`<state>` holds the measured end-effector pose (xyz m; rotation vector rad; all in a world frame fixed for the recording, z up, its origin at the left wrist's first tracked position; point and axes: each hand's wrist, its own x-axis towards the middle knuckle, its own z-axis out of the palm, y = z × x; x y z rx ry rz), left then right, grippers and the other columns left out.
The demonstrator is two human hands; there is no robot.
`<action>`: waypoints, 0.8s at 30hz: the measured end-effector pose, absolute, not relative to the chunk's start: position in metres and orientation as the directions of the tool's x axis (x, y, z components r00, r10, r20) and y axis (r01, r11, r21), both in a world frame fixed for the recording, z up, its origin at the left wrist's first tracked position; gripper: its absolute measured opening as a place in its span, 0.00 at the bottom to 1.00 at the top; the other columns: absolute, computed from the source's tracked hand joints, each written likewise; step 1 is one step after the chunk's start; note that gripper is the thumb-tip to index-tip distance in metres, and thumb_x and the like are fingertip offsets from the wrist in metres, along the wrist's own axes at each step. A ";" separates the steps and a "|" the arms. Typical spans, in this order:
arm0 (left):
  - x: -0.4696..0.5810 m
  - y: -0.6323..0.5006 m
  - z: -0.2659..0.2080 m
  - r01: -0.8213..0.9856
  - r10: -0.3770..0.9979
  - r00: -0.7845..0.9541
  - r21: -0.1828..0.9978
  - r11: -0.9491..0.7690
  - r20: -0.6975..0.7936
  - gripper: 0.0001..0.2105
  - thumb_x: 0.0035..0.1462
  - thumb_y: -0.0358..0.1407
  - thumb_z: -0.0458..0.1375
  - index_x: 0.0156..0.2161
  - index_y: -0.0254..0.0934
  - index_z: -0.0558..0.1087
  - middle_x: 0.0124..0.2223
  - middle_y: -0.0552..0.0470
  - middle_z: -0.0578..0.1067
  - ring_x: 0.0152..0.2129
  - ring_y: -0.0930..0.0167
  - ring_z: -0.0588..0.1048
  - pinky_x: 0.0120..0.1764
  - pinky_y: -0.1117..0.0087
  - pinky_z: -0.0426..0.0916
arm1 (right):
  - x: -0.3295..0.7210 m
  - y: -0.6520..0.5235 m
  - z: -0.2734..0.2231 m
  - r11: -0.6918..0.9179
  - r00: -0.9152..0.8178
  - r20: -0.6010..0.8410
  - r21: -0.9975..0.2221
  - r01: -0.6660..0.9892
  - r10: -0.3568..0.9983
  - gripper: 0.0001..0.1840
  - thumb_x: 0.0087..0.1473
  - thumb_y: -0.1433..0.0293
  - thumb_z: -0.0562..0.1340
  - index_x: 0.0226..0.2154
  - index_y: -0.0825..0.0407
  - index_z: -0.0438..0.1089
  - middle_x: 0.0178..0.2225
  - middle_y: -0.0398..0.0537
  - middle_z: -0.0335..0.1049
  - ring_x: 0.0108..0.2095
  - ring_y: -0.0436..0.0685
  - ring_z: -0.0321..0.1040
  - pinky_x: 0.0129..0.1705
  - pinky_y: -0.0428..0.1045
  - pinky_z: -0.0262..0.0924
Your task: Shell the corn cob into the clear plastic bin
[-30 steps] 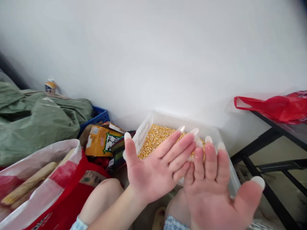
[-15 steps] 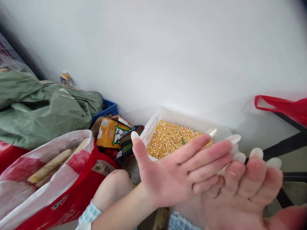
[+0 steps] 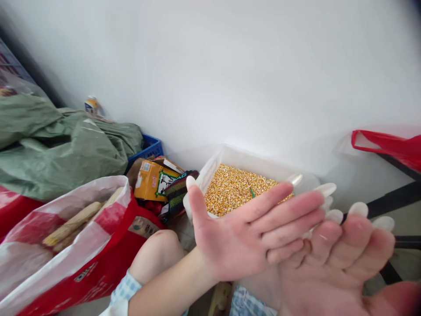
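Lying just beyond both empty upturned hands (image 3: 289,245), tub of corn kernels (image 3: 235,186).

The floor carries a white tub (image 3: 230,154) of corn kernels (image 3: 232,188) just beyond the left hand (image 3: 245,239). Left of that hand stand a red-and-white sack (image 3: 82,259), an orange carton (image 3: 151,181) and a blue crate (image 3: 151,147).

The left hand (image 3: 237,241) lies palm up at lower centre of the frame, fingers stretched flat toward the right, thumb raised, nails long and pale; the right hand (image 3: 338,272) sits palm up at lower right, partly cut off by the frame's edge; its fingertips seem to tuck under the left hand's fingers, touching them; both palms are bare.
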<state>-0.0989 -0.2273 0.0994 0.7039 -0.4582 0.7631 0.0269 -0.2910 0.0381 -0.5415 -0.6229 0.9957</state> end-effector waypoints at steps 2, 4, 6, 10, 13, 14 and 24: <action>-0.098 -0.228 0.099 -0.762 0.475 0.637 0.404 0.506 0.607 0.51 0.38 0.69 0.22 0.60 0.41 0.57 0.62 0.51 0.54 0.60 0.65 0.47 0.57 0.65 0.45 | 0.025 -0.288 0.045 0.531 0.447 0.304 -0.622 -0.576 0.841 0.28 0.52 0.46 0.46 0.55 0.30 0.54 0.51 0.30 0.63 0.58 0.47 0.50 0.58 0.47 0.49; -0.098 -0.228 0.099 -0.768 0.479 0.626 0.377 0.518 0.616 0.51 0.39 0.68 0.22 0.60 0.39 0.57 0.62 0.51 0.54 0.60 0.66 0.49 0.57 0.67 0.46 | 0.024 -0.285 0.049 0.569 0.467 0.336 -0.593 -0.570 0.818 0.28 0.54 0.46 0.42 0.54 0.32 0.57 0.48 0.32 0.67 0.57 0.48 0.53 0.58 0.48 0.49; -0.098 -0.228 0.097 -0.768 0.478 0.621 0.364 0.527 0.621 0.50 0.41 0.68 0.24 0.60 0.39 0.56 0.62 0.51 0.54 0.60 0.66 0.49 0.58 0.68 0.47 | 0.023 -0.282 0.051 0.568 0.471 0.327 -0.573 -0.591 0.819 0.29 0.54 0.46 0.40 0.53 0.33 0.59 0.47 0.34 0.68 0.56 0.50 0.55 0.58 0.50 0.50; -0.100 -0.225 0.093 -0.747 0.498 0.664 0.466 0.474 0.558 0.45 0.43 0.66 0.33 0.62 0.43 0.52 0.64 0.51 0.50 0.61 0.63 0.46 0.59 0.63 0.43 | 0.025 -0.274 0.055 0.538 0.404 0.355 -0.535 -0.651 0.843 0.29 0.54 0.46 0.41 0.54 0.35 0.58 0.49 0.37 0.67 0.56 0.52 0.55 0.58 0.54 0.51; -0.101 -0.220 0.090 -0.740 0.499 0.673 0.492 0.459 0.546 0.42 0.46 0.63 0.36 0.63 0.42 0.47 0.64 0.51 0.47 0.61 0.63 0.43 0.60 0.63 0.41 | 0.026 -0.267 0.058 0.509 0.311 0.421 -0.527 -0.680 0.852 0.28 0.55 0.48 0.44 0.55 0.37 0.58 0.50 0.38 0.65 0.56 0.54 0.55 0.58 0.56 0.49; -0.101 -0.219 0.089 -0.740 0.497 0.673 0.493 0.458 0.548 0.42 0.46 0.63 0.37 0.63 0.42 0.46 0.65 0.51 0.46 0.61 0.63 0.43 0.60 0.63 0.41 | 0.026 -0.265 0.058 0.498 0.289 0.431 -0.527 -0.688 0.855 0.28 0.55 0.48 0.44 0.55 0.37 0.58 0.50 0.39 0.65 0.56 0.54 0.56 0.58 0.56 0.49; -0.092 -0.203 0.084 -0.750 0.545 0.662 0.476 0.460 0.515 0.41 0.48 0.61 0.37 0.63 0.40 0.46 0.65 0.51 0.46 0.62 0.64 0.41 0.60 0.63 0.40 | 0.027 -0.250 0.063 0.462 0.271 0.403 -0.515 -0.722 0.874 0.29 0.55 0.48 0.42 0.53 0.39 0.60 0.50 0.40 0.66 0.54 0.54 0.59 0.56 0.56 0.53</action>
